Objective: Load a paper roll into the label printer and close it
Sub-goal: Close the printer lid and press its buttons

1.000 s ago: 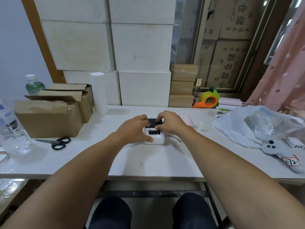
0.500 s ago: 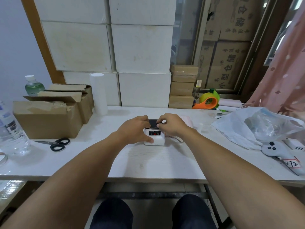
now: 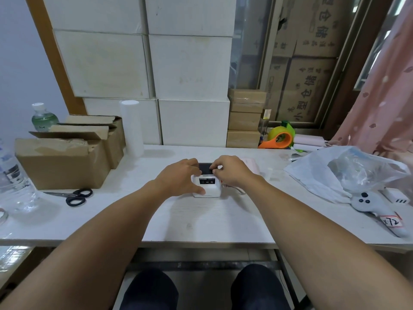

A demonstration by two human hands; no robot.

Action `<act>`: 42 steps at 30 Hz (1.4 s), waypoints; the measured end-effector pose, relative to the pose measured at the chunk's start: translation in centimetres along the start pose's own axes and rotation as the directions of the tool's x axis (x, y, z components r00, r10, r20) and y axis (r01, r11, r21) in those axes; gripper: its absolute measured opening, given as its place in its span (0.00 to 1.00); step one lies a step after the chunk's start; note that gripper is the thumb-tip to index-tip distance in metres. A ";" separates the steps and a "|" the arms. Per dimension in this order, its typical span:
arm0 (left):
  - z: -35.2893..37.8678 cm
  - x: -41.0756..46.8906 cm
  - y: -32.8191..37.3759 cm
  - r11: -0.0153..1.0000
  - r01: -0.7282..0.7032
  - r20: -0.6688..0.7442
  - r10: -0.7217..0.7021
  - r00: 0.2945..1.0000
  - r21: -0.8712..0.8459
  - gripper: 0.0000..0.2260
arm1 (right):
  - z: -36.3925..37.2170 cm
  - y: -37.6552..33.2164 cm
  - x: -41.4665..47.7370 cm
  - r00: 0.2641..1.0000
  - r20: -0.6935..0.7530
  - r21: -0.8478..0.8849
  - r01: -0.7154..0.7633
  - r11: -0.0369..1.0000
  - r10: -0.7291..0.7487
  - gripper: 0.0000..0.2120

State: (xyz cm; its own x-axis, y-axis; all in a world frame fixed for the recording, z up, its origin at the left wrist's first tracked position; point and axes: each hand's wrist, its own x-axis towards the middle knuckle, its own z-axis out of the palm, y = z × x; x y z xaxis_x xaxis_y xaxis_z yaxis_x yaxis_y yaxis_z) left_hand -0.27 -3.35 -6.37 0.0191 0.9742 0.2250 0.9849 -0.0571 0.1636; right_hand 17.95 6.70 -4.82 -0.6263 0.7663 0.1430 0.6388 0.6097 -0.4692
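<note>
Right hand [image 3: 231, 173] now farther over label printer [image 3: 209, 189], left hand [image 3: 181, 180] clasping it; tag [image 3: 391, 221] "x72".

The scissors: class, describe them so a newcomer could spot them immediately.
Start at the white table and go to its left side, to the big brown cardboard box. Just in front of it lie the scissors, flat, the only black-handled tool there.

Head-worn camera looks forward and down at the table [image 3: 223, 220].
</note>
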 end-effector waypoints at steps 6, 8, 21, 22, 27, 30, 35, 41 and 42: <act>-0.1 0.1 0.1 1.000 0.017 0.004 -0.017 1.000 -0.008 0.30 | -0.1 0.1 -0.4 0.999 0.028 0.023 -0.016 1.000 0.015 0.14; 0.0 -0.1 0.2 0.998 0.036 -0.013 -0.037 0.999 -0.051 0.30 | 0.0 0.3 -0.6 0.999 0.039 0.072 -0.025 0.997 0.023 0.14; 0.3 -0.1 0.5 0.983 0.126 -0.045 -0.133 0.990 -0.132 0.28 | 1.3 1.9 -0.4 0.985 0.015 0.123 -0.172 0.977 0.172 0.11; 0.3 -0.1 0.4 0.981 0.124 -0.042 -0.131 0.990 -0.152 0.28 | 1.4 1.9 -0.4 0.984 0.018 0.143 -0.177 0.974 0.176 0.11; 0.5 0.0 0.0 0.974 0.110 -0.032 -0.119 0.992 -0.196 0.27 | 0.9 2.1 -0.4 0.982 0.050 0.212 -0.191 0.959 0.184 0.11; 0.5 0.0 0.0 0.973 0.105 -0.024 -0.112 0.993 -0.207 0.27 | 0.6 2.2 -0.6 0.978 0.072 0.243 -0.209 0.947 0.197 0.09; 0.3 0.2 -0.1 0.958 0.132 0.002 -0.136 0.991 -0.255 0.27 | 0.6 2.3 -1.0 0.973 0.067 0.302 -0.230 0.925 0.220 0.07; 0.3 0.7 0.1 0.870 0.231 -0.007 -0.260 0.966 -0.435 0.29 | 1.0 2.7 -0.7 0.968 0.083 0.296 -0.251 0.922 0.237 0.07; 0.4 0.8 0.0 0.859 0.257 0.035 -0.270 0.962 -0.443 0.31 | 1.0 2.8 -0.6 0.967 0.082 0.299 -0.253 0.920 0.240 0.07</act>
State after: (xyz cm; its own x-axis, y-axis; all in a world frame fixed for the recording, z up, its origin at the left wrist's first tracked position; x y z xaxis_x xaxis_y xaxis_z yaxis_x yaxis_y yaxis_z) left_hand -0.17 -2.49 -6.59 -0.2415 0.9604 0.1390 0.7746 0.1045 0.6237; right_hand 19.69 7.72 -7.14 -0.4896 0.8707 -0.0458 0.6128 0.3063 -0.7284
